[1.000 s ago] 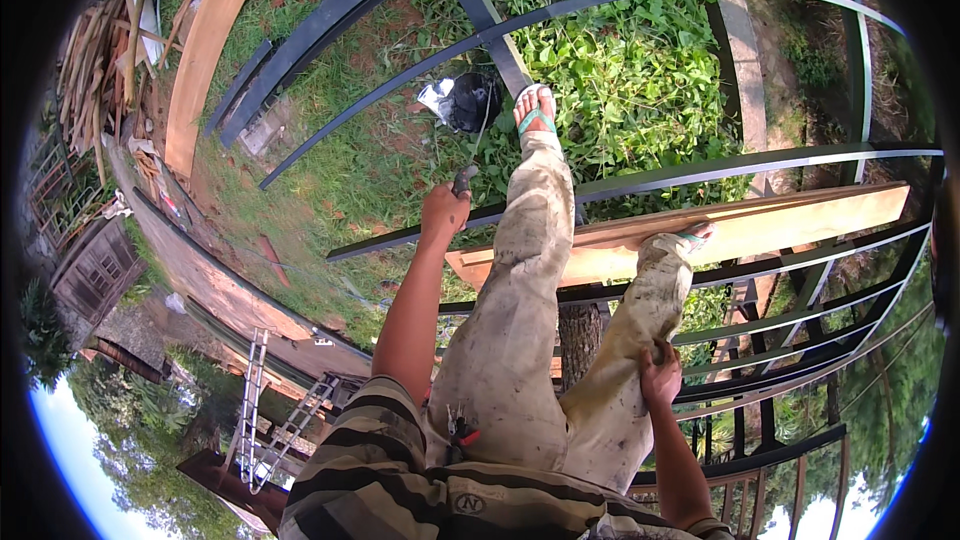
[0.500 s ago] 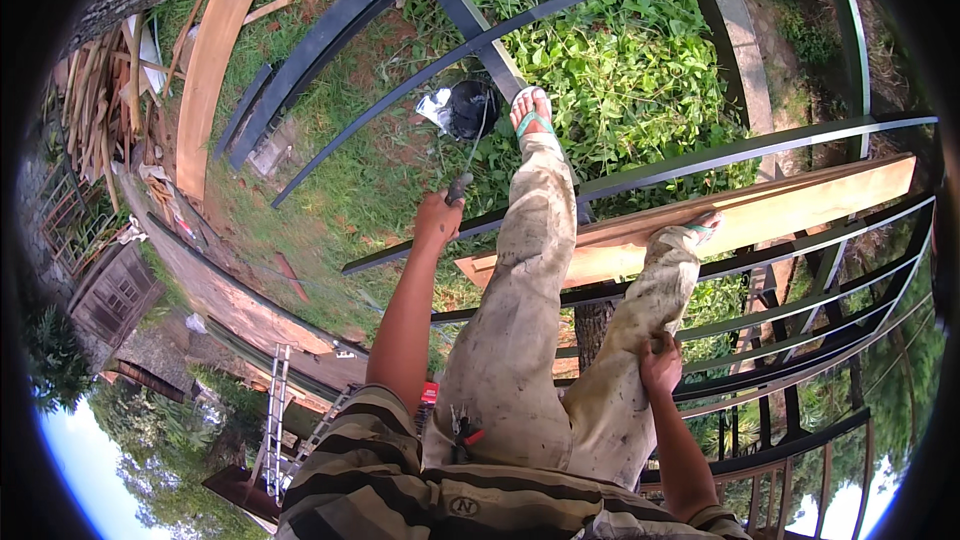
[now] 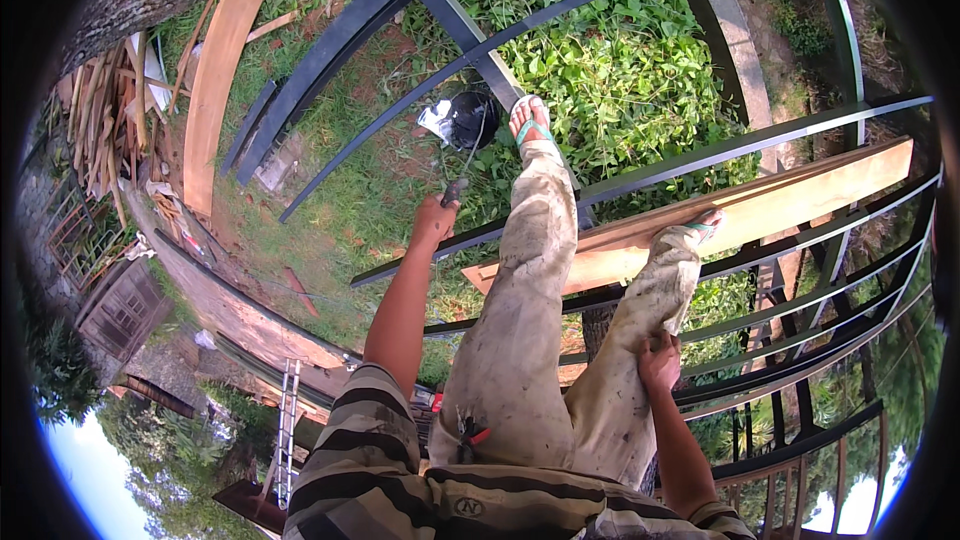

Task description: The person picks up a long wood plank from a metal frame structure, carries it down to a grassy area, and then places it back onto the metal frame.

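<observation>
My left hand (image 3: pixel 434 218) is closed round the dark grey handle (image 3: pixel 455 190) of a tool with a thin rod. The rod runs up past a black rounded container (image 3: pixel 472 120), which hangs or stands beside my left foot; I cannot tell which. Something white (image 3: pixel 436 119) sits at the container's side. My right hand (image 3: pixel 660 362) grips the cloth of my stained beige trouser leg (image 3: pixel 640 340) near the knee. My left foot (image 3: pixel 530 120), in a sandal, rests on a dark metal beam (image 3: pixel 465 25). My right foot (image 3: pixel 706 224) stands on a wooden plank (image 3: pixel 800 198).
Dark metal beams (image 3: pixel 700 155) cross in an open frame above grass and leafy plants (image 3: pixel 620 60). A long board (image 3: pixel 215 90) and stacked wood pieces (image 3: pixel 105 120) lie at the left. A ladder (image 3: pixel 287 430) stands at the lower left, behind my left arm.
The view has shifted slightly. My left hand, with the tool, is a little lower and further left in the picture. My right hand keeps its grip on the trouser leg.
</observation>
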A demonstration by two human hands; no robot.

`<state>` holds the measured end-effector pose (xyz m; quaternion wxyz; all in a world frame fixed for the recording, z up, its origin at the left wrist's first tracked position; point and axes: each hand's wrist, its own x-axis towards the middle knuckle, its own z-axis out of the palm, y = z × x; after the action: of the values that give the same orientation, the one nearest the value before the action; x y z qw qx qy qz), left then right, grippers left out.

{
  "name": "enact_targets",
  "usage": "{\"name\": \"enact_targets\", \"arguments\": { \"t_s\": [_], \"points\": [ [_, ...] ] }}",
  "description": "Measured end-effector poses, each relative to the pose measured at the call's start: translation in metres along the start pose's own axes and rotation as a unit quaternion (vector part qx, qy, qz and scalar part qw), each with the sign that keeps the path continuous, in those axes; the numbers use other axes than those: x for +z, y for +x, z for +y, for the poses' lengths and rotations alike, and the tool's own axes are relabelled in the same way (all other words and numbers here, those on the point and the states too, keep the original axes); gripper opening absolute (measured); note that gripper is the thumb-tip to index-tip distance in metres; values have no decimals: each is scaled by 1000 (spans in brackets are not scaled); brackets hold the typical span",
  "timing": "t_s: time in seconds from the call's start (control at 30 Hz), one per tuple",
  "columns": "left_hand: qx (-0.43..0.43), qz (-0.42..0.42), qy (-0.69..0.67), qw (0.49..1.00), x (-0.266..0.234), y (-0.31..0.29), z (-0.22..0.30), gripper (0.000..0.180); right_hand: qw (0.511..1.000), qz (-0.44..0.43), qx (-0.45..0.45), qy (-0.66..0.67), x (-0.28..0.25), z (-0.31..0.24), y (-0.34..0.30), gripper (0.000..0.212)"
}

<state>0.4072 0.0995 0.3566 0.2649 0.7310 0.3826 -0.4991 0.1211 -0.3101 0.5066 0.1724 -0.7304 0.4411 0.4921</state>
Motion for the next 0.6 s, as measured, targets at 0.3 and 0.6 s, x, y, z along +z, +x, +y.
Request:
{"name": "enact_targets", "arguments": {
  "t_s": [0.3, 0.6],
  "points": [
    [-152, -77, -386, 907, -36, -76, -51, 21, 999, -31, 27, 8, -33, -8, -6, 45],
    [-126, -155, -550, 811, -39, -140, -69, 28, 998, -32, 33, 53, -70, -5, -4, 47]
  ]
}}
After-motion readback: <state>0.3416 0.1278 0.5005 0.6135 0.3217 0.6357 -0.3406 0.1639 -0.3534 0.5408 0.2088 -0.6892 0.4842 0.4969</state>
